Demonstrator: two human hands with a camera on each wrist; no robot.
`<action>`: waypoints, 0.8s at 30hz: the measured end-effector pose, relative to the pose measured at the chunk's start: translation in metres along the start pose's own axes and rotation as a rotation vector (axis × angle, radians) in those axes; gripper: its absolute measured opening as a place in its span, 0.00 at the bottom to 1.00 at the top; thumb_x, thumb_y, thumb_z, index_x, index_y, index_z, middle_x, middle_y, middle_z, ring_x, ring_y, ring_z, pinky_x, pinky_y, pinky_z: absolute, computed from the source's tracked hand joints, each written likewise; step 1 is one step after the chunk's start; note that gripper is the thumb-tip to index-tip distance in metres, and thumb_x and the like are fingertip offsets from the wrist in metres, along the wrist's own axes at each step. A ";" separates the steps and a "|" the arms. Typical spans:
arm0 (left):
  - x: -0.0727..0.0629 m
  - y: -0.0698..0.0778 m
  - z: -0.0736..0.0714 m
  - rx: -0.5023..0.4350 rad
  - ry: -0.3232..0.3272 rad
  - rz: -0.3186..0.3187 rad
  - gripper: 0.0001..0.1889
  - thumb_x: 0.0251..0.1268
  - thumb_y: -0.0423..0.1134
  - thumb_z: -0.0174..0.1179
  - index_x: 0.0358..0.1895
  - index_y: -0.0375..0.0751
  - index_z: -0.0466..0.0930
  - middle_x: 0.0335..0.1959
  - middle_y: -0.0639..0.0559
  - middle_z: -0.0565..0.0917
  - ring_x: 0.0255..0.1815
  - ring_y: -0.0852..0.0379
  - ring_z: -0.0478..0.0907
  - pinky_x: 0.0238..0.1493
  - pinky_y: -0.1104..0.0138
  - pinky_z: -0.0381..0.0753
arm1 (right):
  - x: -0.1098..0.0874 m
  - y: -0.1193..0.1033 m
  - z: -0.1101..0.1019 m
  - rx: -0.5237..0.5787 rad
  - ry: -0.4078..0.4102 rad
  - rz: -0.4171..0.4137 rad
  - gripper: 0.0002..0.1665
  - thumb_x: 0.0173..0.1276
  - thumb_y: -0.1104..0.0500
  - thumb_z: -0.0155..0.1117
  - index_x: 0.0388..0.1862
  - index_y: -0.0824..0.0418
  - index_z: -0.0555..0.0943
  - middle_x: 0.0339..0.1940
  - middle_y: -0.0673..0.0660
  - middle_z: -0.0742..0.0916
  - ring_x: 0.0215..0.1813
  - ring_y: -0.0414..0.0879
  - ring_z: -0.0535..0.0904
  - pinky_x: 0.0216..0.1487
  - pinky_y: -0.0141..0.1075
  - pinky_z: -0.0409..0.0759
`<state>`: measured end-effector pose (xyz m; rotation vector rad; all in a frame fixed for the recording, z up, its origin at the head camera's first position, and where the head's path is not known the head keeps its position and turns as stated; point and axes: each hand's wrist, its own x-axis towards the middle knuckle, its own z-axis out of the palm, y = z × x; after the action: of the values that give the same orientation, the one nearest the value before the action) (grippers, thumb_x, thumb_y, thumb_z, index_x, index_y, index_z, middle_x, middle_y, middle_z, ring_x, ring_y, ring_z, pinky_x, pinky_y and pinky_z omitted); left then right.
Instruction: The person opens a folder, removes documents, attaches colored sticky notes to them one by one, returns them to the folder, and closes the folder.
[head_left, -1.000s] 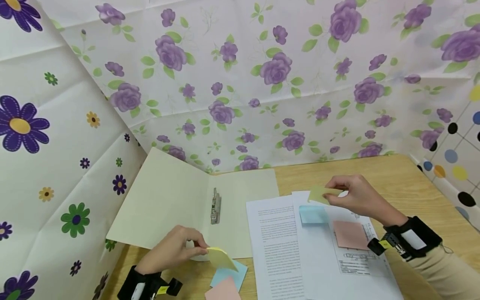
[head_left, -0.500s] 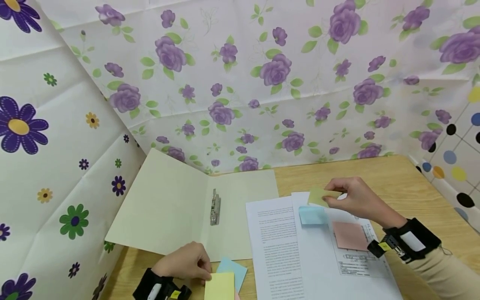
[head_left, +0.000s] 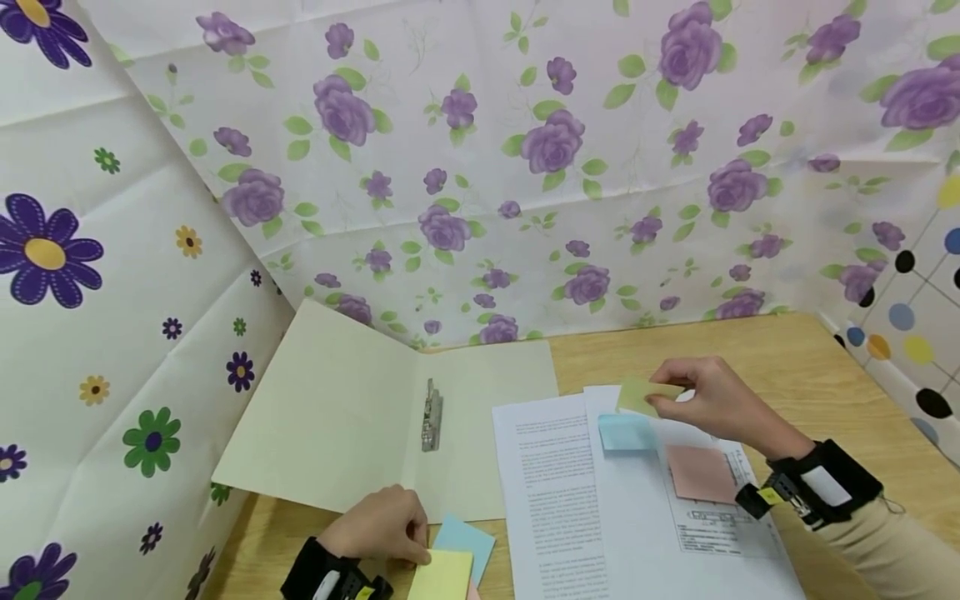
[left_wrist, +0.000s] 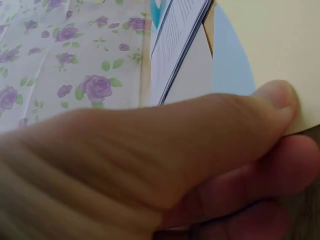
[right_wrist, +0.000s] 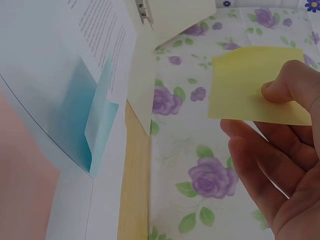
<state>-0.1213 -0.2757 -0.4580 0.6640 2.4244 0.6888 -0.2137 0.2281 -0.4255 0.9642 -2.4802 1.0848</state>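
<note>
My right hand [head_left: 712, 402] pinches a single yellow sticky note [right_wrist: 240, 82] between thumb and fingers, over the top edge of the printed sheets. Just below it in the head view, a blue sticky note [head_left: 627, 433] is on the sheet, its free part lifted in the right wrist view. A pink sticky note [head_left: 702, 473] lies lower on the same page. At the near side, my left hand [head_left: 384, 527] pinches the corner of a yellow sticky-note pad [head_left: 442, 577]. That pad overlaps a blue pad [head_left: 471, 540] and covers most of a pink one [head_left: 474, 592].
An open cream folder [head_left: 337, 408] with a metal clip [head_left: 431, 421] stands left of the printed sheets [head_left: 555, 500], its left cover raised. The sheets overlap the folder's right side. Flowered cloth [head_left: 480, 167] hangs behind the wooden table [head_left: 765, 350].
My left hand has come down and toward me with the yellow pad, which now lies over the blue and pink pads. The right hand holds its note in nearly the same place.
</note>
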 end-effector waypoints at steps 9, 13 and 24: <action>-0.002 0.006 -0.001 0.028 0.062 -0.043 0.14 0.62 0.37 0.84 0.21 0.45 0.90 0.17 0.64 0.83 0.19 0.72 0.69 0.30 0.75 0.71 | -0.002 0.002 0.001 0.006 -0.006 -0.008 0.16 0.70 0.70 0.79 0.43 0.47 0.90 0.41 0.44 0.93 0.48 0.35 0.92 0.52 0.32 0.91; -0.004 0.007 -0.010 0.003 0.126 0.008 0.11 0.64 0.39 0.83 0.24 0.47 0.93 0.22 0.63 0.89 0.23 0.74 0.74 0.32 0.74 0.76 | -0.002 0.002 -0.001 0.001 -0.003 -0.007 0.17 0.69 0.70 0.79 0.42 0.47 0.91 0.41 0.44 0.93 0.47 0.34 0.92 0.52 0.32 0.91; 0.038 0.043 -0.045 0.141 0.915 0.336 0.04 0.72 0.32 0.76 0.44 0.44 0.96 0.36 0.53 0.95 0.35 0.63 0.88 0.43 0.70 0.84 | 0.001 -0.018 0.021 0.036 0.213 0.036 0.14 0.71 0.72 0.78 0.44 0.52 0.92 0.39 0.50 0.93 0.46 0.29 0.88 0.55 0.21 0.84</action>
<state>-0.1626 -0.2362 -0.4132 0.9810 3.2464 1.1556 -0.2024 0.2036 -0.4291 0.7729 -2.3211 1.1812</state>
